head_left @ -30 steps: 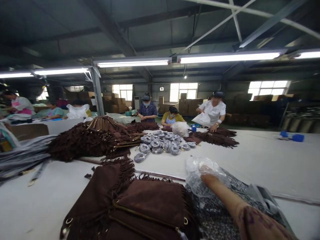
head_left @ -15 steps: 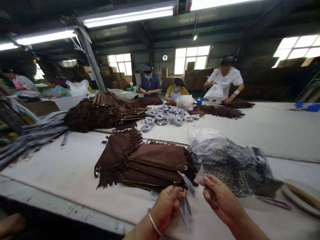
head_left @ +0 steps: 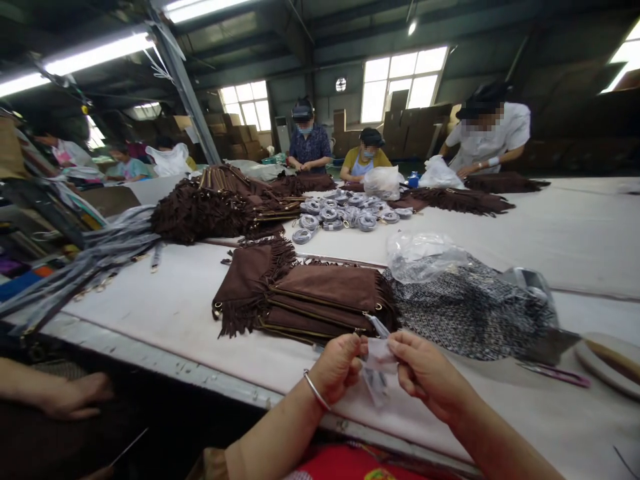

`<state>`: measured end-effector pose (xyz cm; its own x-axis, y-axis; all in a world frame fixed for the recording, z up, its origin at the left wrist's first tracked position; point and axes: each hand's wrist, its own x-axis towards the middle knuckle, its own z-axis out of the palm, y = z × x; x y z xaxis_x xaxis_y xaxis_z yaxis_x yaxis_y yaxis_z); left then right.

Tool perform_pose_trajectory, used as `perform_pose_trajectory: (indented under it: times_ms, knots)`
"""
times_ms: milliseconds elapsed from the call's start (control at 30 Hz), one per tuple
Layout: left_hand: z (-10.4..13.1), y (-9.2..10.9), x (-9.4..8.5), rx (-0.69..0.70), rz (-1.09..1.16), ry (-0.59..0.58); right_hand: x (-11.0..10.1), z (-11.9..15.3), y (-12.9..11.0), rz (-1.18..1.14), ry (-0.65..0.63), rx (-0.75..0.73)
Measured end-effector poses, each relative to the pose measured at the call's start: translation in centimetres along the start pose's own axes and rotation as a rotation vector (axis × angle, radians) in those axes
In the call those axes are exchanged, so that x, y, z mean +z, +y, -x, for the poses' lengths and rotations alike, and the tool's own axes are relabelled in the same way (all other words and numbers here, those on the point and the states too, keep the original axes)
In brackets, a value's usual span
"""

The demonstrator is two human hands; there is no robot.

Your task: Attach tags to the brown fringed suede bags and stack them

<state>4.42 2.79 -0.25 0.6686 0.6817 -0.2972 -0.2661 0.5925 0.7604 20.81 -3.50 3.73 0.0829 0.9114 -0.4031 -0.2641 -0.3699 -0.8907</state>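
Note:
My left hand (head_left: 339,367) is closed in a pinch at the end of a zipper on the pile of brown fringed pouches (head_left: 325,285). It seems to grip a zipper pull, mostly hidden by the fingers. Between my two hands stretches a small translucent sheet (head_left: 380,353), which my right hand (head_left: 425,373) pinches by its right side. The sheet's left edge meets my left fingertips. Just above it, a grey wrapped zipper pull (head_left: 379,325) hangs from the upper pouch. More wrapped strips (head_left: 375,387) hang below my hands, partly covered.
Right of the pouches lie black-and-white woven fabric (head_left: 460,313), a clear plastic bag (head_left: 423,257), pink-handled snips (head_left: 555,375) and a tape roll (head_left: 613,363). Coiled grey straps (head_left: 345,212) and a brown pouch heap (head_left: 200,210) are farther back. A neighbour's hand (head_left: 80,393) is at lower left. Several people work beyond.
My right hand has moved left, bringing the translucent sheet against my left fingers. The camera view has tilted down. The co-worker in white at the back right leans lower.

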Motion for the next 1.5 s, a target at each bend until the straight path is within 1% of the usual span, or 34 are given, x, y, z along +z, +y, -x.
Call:
perform_pose_trajectory:
  times_ms: [67, 100, 133, 200, 267, 300, 367, 433, 533, 600, 667, 733, 800, 900, 933, 1000, 1100, 1233, 1300, 1400, 1500]
  knots:
    - [0.2, 0.2, 0.0, -0.012, -0.003, -0.026, 0.1, -0.5, 0.3, 0.066, 0.054, -0.015]
    - [0.2, 0.2, 0.1, -0.018, -0.036, -0.021, 0.1, -0.8, 0.5, 0.094, 0.086, -0.025]
    - [0.2, 0.2, 0.2, -0.019, -0.086, 0.004, 0.1, -1.1, 0.7, 0.112, 0.117, -0.040]
    - [0.2, -0.1, 0.4, -0.007, -0.184, 0.088, 0.1, -1.5, 1.2, 0.114, 0.156, -0.080]
    - [0.2, -0.4, 0.6, 0.011, -0.214, 0.159, 0.0, -1.5, 1.6, 0.095, 0.139, -0.105]
    - [0.1, -0.6, 0.7, 0.010, -0.205, 0.173, 0.0, -1.4, 1.8, 0.086, 0.112, -0.105]
    - [0.1, -0.8, 0.7, -0.006, -0.180, 0.165, -0.1, -1.2, 1.9, 0.065, 0.047, -0.080]
    - [0.1, -0.9, 0.6, 0.005, -0.164, 0.154, -0.2, -1.1, 2.1, 0.011, 0.021, -0.046]
    - [0.2, -0.8, 0.5, 0.012, -0.190, 0.180, 0.1, -1.1, 2.6, -0.144, 0.053, 0.015]
    - [0.3, -0.9, 0.3, -0.014, -0.218, 0.203, 0.5, -1.1, 3.1, -0.244, 0.081, 0.055]
    - [0.3, -1.0, 0.1, -0.014, -0.212, 0.190, 0.9, -1.0, 3.7, -0.305, 0.092, 0.095]
    - [0.2, -1.3, -0.1, 0.010, -0.178, 0.153, 1.2, -1.0, 4.1, -0.305, 0.086, 0.117]
    - [0.0, -1.5, -0.1, 0.044, -0.154, 0.133, 1.3, -1.0, 4.0, -0.224, 0.081, 0.108]
    - [-0.1, -1.6, -0.1, 0.068, -0.182, 0.151, 1.1, -1.2, 3.1, -0.006, 0.134, 0.023]
    - [-0.1, -1.4, -0.1, 0.043, -0.192, 0.157, 1.0, -1.2, 2.8, 0.063, 0.148, -0.010]
    - [0.0, -0.9, -0.4, -0.060, -0.196, 0.157, 0.6, -1.0, 2.4, 0.174, 0.164, -0.068]
    - [0.2, 0.4, -1.1, -0.204, -0.211, 0.118, -0.1, -0.4, 2.7, 0.317, 0.169, -0.110]
    - [0.1, 2.2, -1.6, -0.235, -0.236, 0.067, -0.5, 0.4, 4.1, 0.510, 0.167, -0.132]
    - [-0.3, 2.8, -1.3, -0.225, -0.213, 0.057, -0.3, 0.7, 4.5, 0.578, 0.165, -0.138]
    - [-0.8, 2.8, -0.6, -0.229, -0.170, 0.020, 0.1, 0.9, 4.8, 0.621, 0.144, -0.141]
    - [-1.0, 2.5, -0.1, -0.219, -0.219, 0.057, 0.3, 0.9, 4.9, 0.626, 0.125, -0.137]
